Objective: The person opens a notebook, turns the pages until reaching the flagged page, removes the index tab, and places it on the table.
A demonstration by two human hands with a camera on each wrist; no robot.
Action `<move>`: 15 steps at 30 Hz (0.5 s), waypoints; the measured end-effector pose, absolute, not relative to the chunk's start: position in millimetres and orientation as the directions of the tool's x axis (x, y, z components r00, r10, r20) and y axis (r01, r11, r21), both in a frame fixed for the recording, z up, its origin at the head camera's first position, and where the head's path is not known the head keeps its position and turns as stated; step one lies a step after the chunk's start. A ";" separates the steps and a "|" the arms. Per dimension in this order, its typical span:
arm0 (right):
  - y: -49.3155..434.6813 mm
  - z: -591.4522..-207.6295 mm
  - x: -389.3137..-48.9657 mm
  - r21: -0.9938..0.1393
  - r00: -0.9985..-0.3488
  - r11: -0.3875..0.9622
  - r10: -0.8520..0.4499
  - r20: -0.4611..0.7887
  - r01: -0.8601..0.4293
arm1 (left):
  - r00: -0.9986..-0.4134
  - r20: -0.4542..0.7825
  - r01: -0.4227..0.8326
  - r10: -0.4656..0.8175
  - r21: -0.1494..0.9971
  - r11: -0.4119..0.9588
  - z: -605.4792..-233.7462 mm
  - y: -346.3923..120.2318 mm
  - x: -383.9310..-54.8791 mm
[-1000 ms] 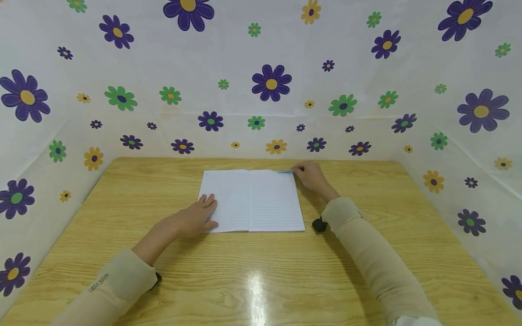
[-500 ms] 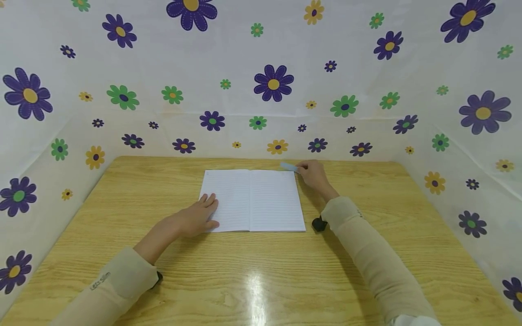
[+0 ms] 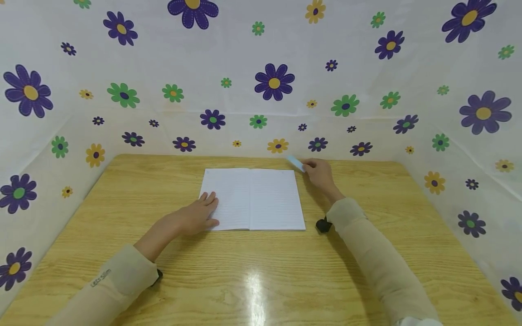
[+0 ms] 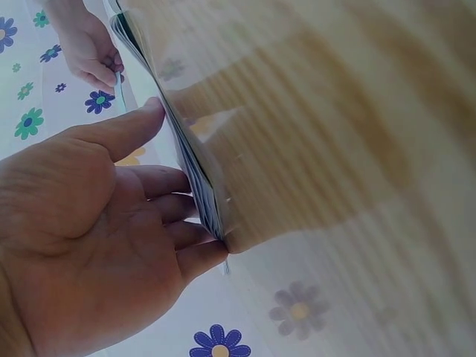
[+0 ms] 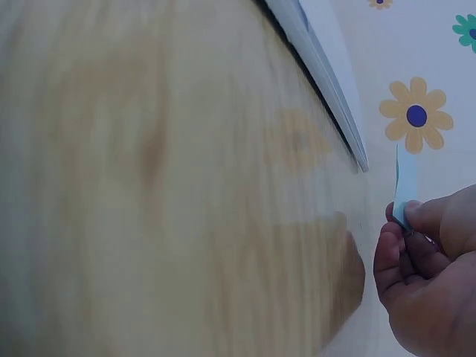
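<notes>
An open notebook [image 3: 273, 199] with lined white pages lies flat on the table. My left hand [image 3: 198, 215] rests on the edge of its left page, fingers extended; the left wrist view shows the thumb and fingers of this left hand [image 4: 111, 216] against the page edges. Beyond the notebook's top right corner, my right hand [image 3: 320, 175] pinches a narrow light blue paper strip [image 3: 295, 162] by one end. In the right wrist view the strip [image 5: 405, 182] stands up from between thumb and fingers, apart from the notebook [image 5: 327, 78].
The wooden table [image 3: 195, 280] has a glossy surface with a bright reflection near the front. A white cloth [image 3: 228, 54] printed with flowers screens the back and both sides. A black device [image 3: 324, 225] hangs below the right sleeve.
The blue strip has come off the right page's top edge and moved away to the right and up in my right hand. My left hand has stayed in place.
</notes>
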State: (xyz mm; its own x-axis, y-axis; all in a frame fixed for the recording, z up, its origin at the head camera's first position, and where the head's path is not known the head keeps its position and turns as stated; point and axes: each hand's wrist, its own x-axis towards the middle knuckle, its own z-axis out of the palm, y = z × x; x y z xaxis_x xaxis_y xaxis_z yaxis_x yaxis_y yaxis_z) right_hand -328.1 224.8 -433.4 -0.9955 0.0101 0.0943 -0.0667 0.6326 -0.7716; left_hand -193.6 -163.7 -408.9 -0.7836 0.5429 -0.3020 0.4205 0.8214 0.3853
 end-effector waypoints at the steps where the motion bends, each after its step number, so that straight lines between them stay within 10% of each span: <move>1: 226.8 -432.9 -326.8 -0.780 -0.996 0.623 0.014 0.088 -0.060 | -0.783 -0.304 0.420 0.543 0.385 0.822 -408.3 -163.5 -193.8; 15: 272.6 -416.4 -298.3 -0.835 -0.999 0.548 0.023 -0.032 0.039 | -0.777 -0.300 0.430 0.553 0.388 0.815 -405.5 -162.1 -192.9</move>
